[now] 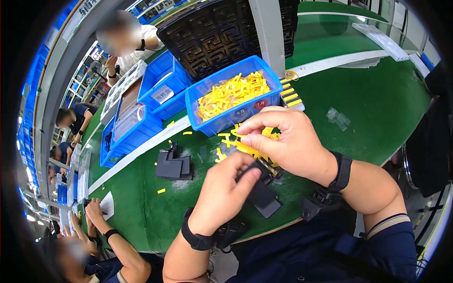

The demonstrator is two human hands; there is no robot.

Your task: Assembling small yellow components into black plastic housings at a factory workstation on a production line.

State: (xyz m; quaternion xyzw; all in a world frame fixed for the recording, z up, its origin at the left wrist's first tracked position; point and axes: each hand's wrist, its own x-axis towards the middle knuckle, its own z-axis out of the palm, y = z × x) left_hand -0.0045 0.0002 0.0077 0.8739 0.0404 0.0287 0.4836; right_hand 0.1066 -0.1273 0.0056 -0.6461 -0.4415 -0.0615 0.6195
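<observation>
My left hand [225, 191] grips a flat black rectangular part [265, 198] between thumb and fingers, low over the green table. Above and to its right, my right hand [288, 141] has its thumb and forefinger pinched together. Whatever lies between those fingertips is too small to make out. Loose yellow strips [225, 141] are scattered under and around both hands. Just beyond them stands a blue bin [204, 123] filled with similar yellow strips. Left of my left hand lies a stack of flat black parts [173, 166].
More blue bins [134, 137] stand at the far left, and a dark patterned panel [212, 40] rises behind. Clear plastic scraps [338, 119] lie to the right. A co-worker's hands [94, 210] are at the table's left end. Another person sits across the table.
</observation>
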